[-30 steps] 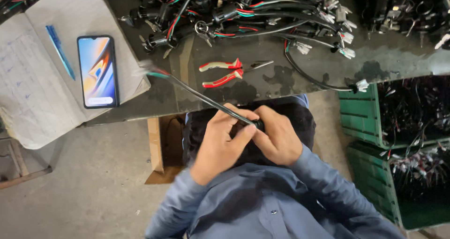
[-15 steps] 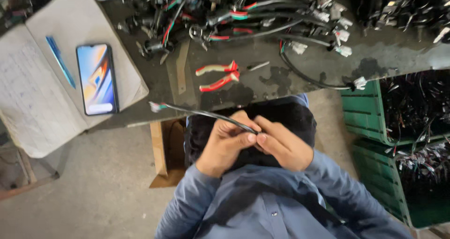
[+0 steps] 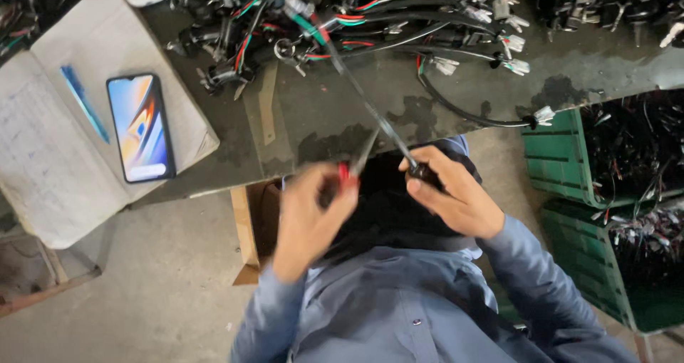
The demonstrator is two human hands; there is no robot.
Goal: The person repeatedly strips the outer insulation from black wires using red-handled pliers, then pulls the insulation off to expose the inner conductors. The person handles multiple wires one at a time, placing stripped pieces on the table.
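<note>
A: Currently, right hand (image 3: pixel 456 199) is closed around the dark end of a black cable (image 3: pixel 370 110); fingers (image 3: pixel 427 165) wrapped tight on it, just off the tabletop (image 3: pixel 570 74) edge, above the lap.

B: Cable run?

A: From the grip it slants up and left across the tabletop to a green-taped end, which lies in the heap of wire harnesses (image 3: pixel 370 21) at the far side.

B: Left hand?

A: Left hand (image 3: pixel 310 217) is blurred. Fingers curled shut around red-handled pliers (image 3: pixel 355 165); a red grip shows at the fist, and the grey nose points up and right toward the cable, close to the right hand. Cannot tell whether the nose touches the cable.

B: Both hands relative to the tabletop?

A: Both just below its near edge, near each other, over dark cloth on the lap. Sleeves are blue-grey.

B: Surroundings?

A: Left on the tabletop: an open notebook (image 3: pixel 64 149) with a blue pen (image 3: pixel 84 103) on its page and a smartphone (image 3: pixel 141 128) lying screen-up beside the pen, screen lit. A wooden strip (image 3: pixel 267 103) lies flat between the notebook and the cable. A loose black wire with a white connector (image 3: pixel 545 113) curves toward the right edge. Right of the tabletop, two green crates (image 3: pixel 563 163) hold more dark wiring. A cardboard box (image 3: pixel 249 220) sits on the floor under the tabletop edge.
</note>
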